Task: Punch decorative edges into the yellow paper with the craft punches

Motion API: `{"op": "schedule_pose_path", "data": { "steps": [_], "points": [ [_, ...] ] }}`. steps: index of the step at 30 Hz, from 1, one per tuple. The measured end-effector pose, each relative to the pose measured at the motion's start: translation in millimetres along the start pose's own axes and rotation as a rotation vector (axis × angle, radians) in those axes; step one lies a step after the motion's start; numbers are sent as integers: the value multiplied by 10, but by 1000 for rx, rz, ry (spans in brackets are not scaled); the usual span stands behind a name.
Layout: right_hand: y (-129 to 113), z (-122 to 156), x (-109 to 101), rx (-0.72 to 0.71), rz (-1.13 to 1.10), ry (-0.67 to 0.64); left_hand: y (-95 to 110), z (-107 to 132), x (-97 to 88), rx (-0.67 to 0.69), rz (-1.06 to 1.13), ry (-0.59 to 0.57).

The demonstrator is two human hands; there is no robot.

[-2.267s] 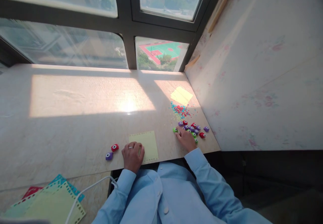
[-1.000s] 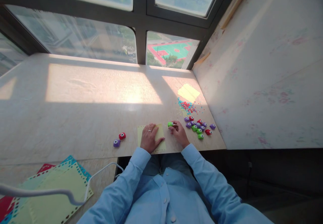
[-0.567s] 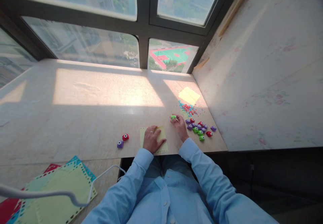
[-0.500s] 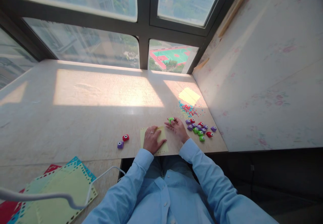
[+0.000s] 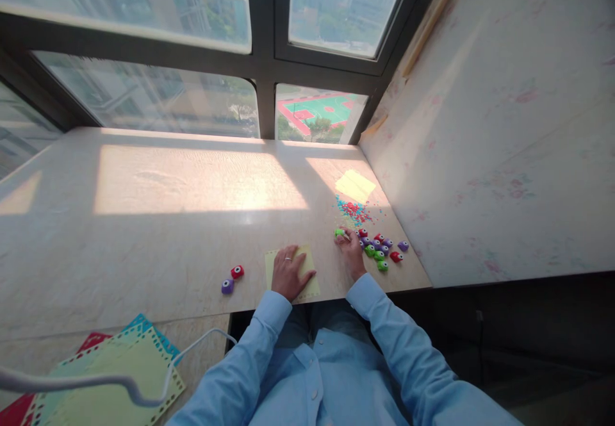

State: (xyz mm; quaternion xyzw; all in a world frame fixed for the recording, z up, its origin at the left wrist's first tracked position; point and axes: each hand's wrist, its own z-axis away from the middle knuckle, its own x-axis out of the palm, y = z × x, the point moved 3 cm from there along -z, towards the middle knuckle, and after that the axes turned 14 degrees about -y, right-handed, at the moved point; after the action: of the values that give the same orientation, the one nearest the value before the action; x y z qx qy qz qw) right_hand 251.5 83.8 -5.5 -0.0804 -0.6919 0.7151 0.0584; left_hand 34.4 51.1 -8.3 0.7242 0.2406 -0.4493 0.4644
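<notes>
A green punch (image 5: 339, 232) is pinched in the right grip (image 5: 352, 254). A yellow sheet (image 5: 310, 288) is partly covered by the spread left grip (image 5: 288, 273).

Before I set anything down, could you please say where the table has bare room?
The broadest patch runs from the window to the two leftmost punches. A narrow strip separates the sheet under the left hand from the right hand. The crowded part is near the wall: other punches, paper bits, yellow paper.
</notes>
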Motion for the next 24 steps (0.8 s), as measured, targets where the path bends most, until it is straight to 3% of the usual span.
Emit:
{"op": "schedule_pose_path", "data": {
  "steps": [4,6,10,13,24],
  "points": [
    [18,120,17,76,-119,-112,9,-5,-10,-2,-19,-13],
    [-12,133,29,43,26,-187,11,-6,-16,-4,-19,-15],
    [-114,90,116,-158,383,-388,7,-4,-20,-8,-5,-12],
    [-146,29,205,-271,515,-511,5,-1,-19,-14,2,-14],
    [-88,-102,324,-366,541,-609,11,-4,-11,-13,-7,-41]
  ]
}}
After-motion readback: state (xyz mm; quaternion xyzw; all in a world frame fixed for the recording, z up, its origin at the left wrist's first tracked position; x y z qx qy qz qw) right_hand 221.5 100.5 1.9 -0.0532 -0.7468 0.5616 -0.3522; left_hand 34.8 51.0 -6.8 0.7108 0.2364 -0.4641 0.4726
